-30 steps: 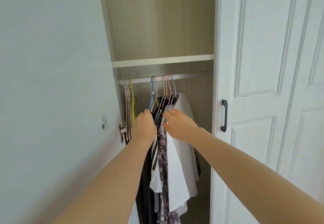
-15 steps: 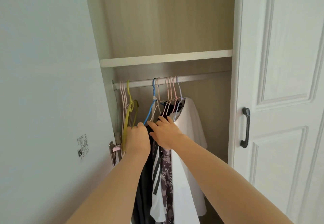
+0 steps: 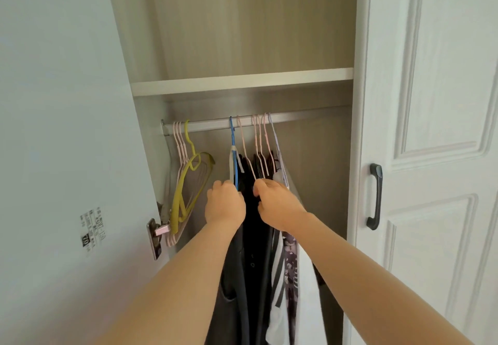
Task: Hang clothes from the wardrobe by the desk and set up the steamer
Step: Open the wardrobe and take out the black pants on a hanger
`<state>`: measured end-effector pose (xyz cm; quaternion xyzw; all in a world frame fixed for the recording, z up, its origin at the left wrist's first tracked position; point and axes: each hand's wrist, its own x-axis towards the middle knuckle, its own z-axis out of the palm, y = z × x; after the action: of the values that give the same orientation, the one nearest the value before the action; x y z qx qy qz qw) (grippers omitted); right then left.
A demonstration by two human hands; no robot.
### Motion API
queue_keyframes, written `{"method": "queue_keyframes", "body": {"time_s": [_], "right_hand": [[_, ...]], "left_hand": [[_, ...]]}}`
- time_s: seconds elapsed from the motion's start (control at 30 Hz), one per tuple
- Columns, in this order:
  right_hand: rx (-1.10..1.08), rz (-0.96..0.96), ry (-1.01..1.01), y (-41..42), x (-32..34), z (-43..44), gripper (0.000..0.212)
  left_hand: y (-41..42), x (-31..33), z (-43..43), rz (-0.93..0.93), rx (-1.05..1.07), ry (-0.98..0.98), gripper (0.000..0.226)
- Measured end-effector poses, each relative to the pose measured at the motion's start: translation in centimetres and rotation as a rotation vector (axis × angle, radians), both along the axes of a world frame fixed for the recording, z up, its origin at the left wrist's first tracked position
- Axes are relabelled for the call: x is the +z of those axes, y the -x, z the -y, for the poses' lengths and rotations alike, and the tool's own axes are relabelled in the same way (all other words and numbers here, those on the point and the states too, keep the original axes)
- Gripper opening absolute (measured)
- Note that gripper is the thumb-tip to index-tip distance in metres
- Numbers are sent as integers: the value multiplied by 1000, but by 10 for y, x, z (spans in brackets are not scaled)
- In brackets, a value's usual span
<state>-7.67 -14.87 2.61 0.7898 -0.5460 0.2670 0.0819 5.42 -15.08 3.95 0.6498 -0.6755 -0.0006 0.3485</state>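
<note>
Blue thin hanger (image 3: 234, 156) gripped in left hand (image 3: 225, 205); clutches pale pink hangers (image 3: 260, 145) with right hand (image 3: 279, 205), dark hanging garments (image 3: 252, 236) between.

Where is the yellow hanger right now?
In the head view the yellow hanger hangs empty on the rail at the wardrobe's left end, next to the empty pink hangers, left of the blue hanger and the left hand.
</note>
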Motion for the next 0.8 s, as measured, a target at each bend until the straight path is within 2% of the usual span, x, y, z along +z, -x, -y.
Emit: {"method": "queue_keyframes", "body": {"time_s": [0.1,0.17,0.27,0.43,0.63,0.8], "right_hand": [[-43,70,5,5,0,-2,43],[-105,45,-6,5,-3,1,47],[-186,-82,25,4,-10,10,37],[-272,23,56,-6,-11,14,24],[-347,93,44,-18,2,21,23],[-345,145,38,-14,3,31,16]], "left_hand": [[9,9,15,-142,-26,-92,34],[12,14,25,-234,-58,-149,37],[17,15,36,-438,-71,-204,40],[29,20,55,-757,-91,-229,29],[35,18,69,-934,-186,-203,24],[21,21,83,-955,-219,-150,22]]}}
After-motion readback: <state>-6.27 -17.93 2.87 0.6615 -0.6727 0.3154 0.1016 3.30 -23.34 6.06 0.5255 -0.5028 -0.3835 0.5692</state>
